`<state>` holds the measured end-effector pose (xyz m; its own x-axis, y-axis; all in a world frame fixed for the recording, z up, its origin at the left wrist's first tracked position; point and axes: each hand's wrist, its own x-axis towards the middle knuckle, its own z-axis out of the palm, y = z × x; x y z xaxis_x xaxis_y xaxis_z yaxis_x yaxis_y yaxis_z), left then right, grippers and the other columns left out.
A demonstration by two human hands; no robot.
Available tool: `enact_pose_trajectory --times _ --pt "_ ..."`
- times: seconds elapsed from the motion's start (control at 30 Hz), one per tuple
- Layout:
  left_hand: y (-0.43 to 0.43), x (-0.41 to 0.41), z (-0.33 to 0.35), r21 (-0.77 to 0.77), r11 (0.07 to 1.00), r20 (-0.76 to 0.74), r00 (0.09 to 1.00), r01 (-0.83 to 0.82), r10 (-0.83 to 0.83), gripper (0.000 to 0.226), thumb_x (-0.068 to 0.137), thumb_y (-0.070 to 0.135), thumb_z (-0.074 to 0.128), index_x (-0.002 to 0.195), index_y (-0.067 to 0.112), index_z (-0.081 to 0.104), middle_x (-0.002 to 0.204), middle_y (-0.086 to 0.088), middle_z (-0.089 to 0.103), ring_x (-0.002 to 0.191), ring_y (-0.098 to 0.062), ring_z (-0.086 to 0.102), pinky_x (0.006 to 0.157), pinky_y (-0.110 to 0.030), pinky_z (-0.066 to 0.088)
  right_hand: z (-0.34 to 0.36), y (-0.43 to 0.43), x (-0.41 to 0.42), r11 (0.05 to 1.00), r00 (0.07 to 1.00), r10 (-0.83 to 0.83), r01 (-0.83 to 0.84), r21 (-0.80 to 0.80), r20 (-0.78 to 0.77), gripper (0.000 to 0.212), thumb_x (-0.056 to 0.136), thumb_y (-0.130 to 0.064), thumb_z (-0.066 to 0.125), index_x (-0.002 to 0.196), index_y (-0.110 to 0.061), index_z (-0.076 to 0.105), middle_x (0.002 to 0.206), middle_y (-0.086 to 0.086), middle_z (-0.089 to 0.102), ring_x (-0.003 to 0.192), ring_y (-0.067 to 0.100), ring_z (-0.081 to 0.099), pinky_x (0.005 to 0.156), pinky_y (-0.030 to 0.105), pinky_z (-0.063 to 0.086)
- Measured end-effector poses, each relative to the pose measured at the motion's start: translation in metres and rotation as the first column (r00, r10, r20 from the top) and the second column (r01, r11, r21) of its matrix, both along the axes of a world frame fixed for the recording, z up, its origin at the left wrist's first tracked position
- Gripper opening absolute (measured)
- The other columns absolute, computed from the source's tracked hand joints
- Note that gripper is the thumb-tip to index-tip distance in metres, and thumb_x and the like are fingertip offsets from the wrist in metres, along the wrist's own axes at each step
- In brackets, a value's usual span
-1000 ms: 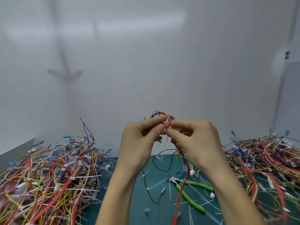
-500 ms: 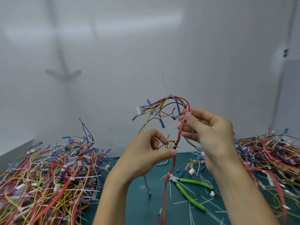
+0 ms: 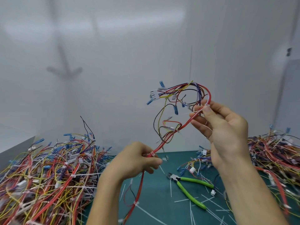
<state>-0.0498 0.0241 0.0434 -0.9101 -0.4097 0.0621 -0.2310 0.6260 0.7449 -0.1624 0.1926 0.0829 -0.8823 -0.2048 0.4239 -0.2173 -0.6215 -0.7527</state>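
Right hand [image 3: 224, 127] is raised and pinches the red trunk of the wire harness [image 3: 178, 131] between thumb and fingers, right at a white cable tie [image 3: 207, 105]. Left hand [image 3: 138, 161] sits lower and nearer the body, pinching the same trunk at another tie.

A second ago both hands met fingertip to fingertip around a tight little coil. Since then they have drawn apart, so the harness now runs on a slant between them. Its branches fan out above and to the left of the right hand, with a white connector [image 3: 153, 94] and a blue terminal [image 3: 175, 109] hanging free. That reads as the coil being opened up for checking (or for finding the next spot to bind).

Below the left hand the trunk's tail drops toward the green surface [image 3: 154, 213]. Beneath the right hand lie green-handled cutters [image 3: 191, 187], probably wanted next, since a thin tie tail [image 3: 191, 65] stands uncut above the loop. A left heap of harnesses [image 3: 48, 176] lies outward of the left hand, and a right heap [image 3: 276, 159] lies beyond the right wrist.
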Motion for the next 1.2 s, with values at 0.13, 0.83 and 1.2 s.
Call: enact_pose_trajectory --times 0.13,0.83,1.2 --pt "-0.012 0.016 0.005 0.053 0.998 0.061 0.998 -0.036 0.033 0.02 0.086 0.03 0.074 0.085 0.01 0.073 0.079 -0.001 0.077 0.075 -0.015 0.075 0.064 -0.02 0.057 0.0 0.001 -0.002 1.0 1.0 -0.022 0.021 0.005 0.01 0.013 0.098 -0.004 0.057 0.098 -0.011 0.068 0.076 -0.002 0.076 0.071 0.015 0.075 0.058 0.021 0.057" --pt "0.013 0.006 0.024 0.6 0.798 -0.536 0.715 -0.05 0.448 0.014 0.103 0.004 0.043 0.106 0.007 0.056 0.095 -0.014 0.074 0.073 -0.028 0.076 0.057 -0.024 0.059 -0.002 -0.007 0.007 0.999 0.999 0.007 -0.005 0.054 -0.033 0.015 0.101 -0.004 0.052 0.097 -0.011 0.065 0.074 -0.001 0.074 0.075 0.017 0.076 0.062 0.023 0.059" --pt "-0.001 -0.001 0.011 0.211 0.919 -0.395 0.831 -0.332 0.391 0.031 0.099 -0.002 0.038 0.106 0.018 0.06 0.108 -0.01 0.07 0.099 -0.025 0.069 0.088 -0.039 0.056 -0.003 -0.006 0.003 1.0 0.998 0.004 -0.002 0.031 -0.055 0.012 0.099 -0.005 0.057 0.096 -0.012 0.066 0.08 0.004 0.074 0.077 0.022 0.076 0.063 0.025 0.06"
